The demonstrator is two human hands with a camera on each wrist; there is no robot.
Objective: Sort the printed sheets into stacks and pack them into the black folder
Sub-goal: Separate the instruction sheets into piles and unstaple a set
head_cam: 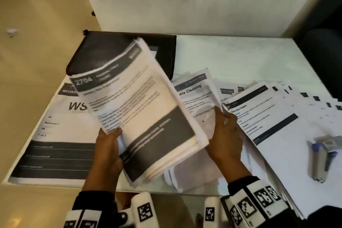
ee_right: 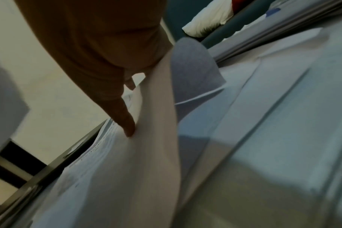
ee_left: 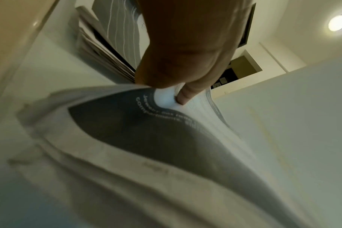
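Observation:
My left hand (head_cam: 109, 146) grips a thick bundle of printed sheets (head_cam: 140, 102) by its near left edge, thumb on top, and the bundle is tilted up above the table. Its top page is headed "2704". In the left wrist view my thumb (ee_left: 182, 95) pinches the curved bundle (ee_left: 146, 131). My right hand (head_cam: 226, 135) holds the "Table Cleaning" sheets (head_cam: 194, 92) just right of the bundle, thumb on top and fingers curled round their right edge. The right wrist view has the thumb (ee_right: 127, 123) lying on a bowed sheet (ee_right: 156, 138). The black folder (head_cam: 103, 50) lies flat at the back, partly under the bundle.
A stack topped by a "BEDROOM" cover page (head_cam: 61, 126) lies at the table's left. Several sheets (head_cam: 277, 116) are fanned out over the right side, with a stapler (head_cam: 320, 157) on them. A wall (head_cam: 185, 2) stands behind the white table (head_cam: 231, 55).

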